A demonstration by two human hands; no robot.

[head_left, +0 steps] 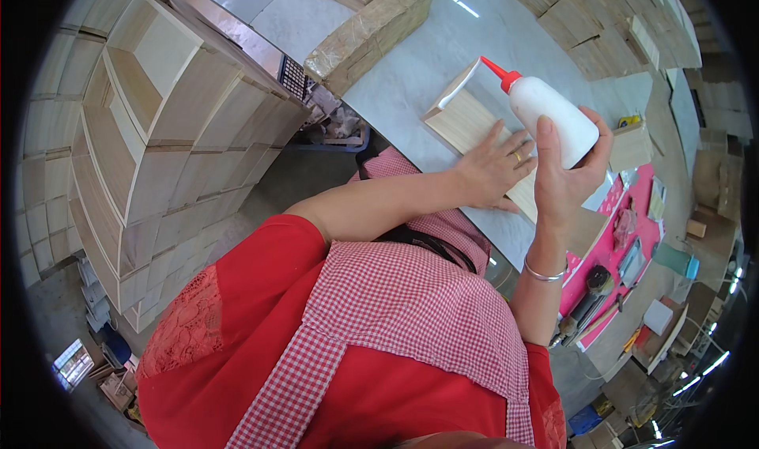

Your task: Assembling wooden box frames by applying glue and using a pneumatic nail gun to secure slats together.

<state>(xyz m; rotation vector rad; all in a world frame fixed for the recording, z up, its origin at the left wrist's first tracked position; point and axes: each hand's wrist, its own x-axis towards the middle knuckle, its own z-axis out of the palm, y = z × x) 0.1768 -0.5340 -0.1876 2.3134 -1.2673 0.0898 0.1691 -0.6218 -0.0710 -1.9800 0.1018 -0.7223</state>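
My right hand (573,182) is wrapped round a white squeeze bottle (553,118) with a red nozzle, the kind used for glue. The bottle is tilted, and its nozzle tip is at the far corner of a pale wooden piece (461,122), beside a white strip (458,87) along that end. Whether the tip touches the wood I cannot tell. My left hand (498,166) lies on the same wooden piece with its fingers spread, pressing no other thing. Part of the wood is hidden beneath this hand and behind my right wrist.
Open wooden boxes (186,105) are stacked high on the left. A wrapped bundle (368,34) lies on the grey tabletop (395,89). More wooden pieces (605,26) are piled at the far right. A pink sheet (605,271) with brushes and tools lies at the right.
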